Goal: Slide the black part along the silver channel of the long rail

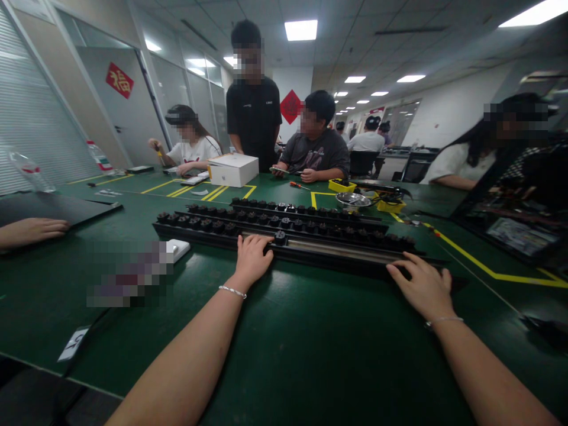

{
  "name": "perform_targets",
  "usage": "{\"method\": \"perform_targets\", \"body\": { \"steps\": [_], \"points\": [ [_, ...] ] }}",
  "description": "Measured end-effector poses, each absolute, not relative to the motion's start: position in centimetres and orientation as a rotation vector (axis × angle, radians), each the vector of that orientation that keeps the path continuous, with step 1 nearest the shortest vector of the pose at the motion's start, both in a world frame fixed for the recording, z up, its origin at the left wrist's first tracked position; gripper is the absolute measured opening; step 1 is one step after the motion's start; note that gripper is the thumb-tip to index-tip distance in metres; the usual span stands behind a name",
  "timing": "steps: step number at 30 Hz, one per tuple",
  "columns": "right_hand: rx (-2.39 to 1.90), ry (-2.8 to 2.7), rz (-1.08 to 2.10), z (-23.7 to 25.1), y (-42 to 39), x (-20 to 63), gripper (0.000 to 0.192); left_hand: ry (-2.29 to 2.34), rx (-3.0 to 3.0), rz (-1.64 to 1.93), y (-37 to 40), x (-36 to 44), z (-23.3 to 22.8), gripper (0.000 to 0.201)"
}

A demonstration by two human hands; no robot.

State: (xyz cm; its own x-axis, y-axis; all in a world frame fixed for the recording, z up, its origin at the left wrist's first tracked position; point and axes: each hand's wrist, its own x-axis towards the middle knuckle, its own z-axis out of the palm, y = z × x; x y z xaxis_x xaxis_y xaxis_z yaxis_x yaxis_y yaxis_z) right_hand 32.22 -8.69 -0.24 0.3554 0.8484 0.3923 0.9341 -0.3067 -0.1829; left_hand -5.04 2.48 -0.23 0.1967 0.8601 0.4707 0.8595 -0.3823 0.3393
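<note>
A long black rail with a pale metal groove lies across the green table in front of me. One black round module sits in its groove. My left hand is closed over the rail just left of that module, fingers bent over the groove and thumb on the near side. At the rail's right end, my right hand touches the edge with its thumb and fingers apart. Behind it stand more black rails, one bearing a row of black modules. The undersides of both hands are hidden.
A white box, a metal bowl and a yellow tray stand farther back. A white power strip lies at left, near another person's hand on a dark panel. Several people are around the table.
</note>
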Motion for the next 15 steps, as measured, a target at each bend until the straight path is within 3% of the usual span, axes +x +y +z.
{"method": "perform_targets", "body": {
  "steps": [15],
  "points": [
    [-2.231, -1.568, -0.327, -0.39, -8.69, 32.24, 0.055, 1.765, 2.487, 0.891, 2.25, -4.82, -0.16, 0.038]
  ]
}}
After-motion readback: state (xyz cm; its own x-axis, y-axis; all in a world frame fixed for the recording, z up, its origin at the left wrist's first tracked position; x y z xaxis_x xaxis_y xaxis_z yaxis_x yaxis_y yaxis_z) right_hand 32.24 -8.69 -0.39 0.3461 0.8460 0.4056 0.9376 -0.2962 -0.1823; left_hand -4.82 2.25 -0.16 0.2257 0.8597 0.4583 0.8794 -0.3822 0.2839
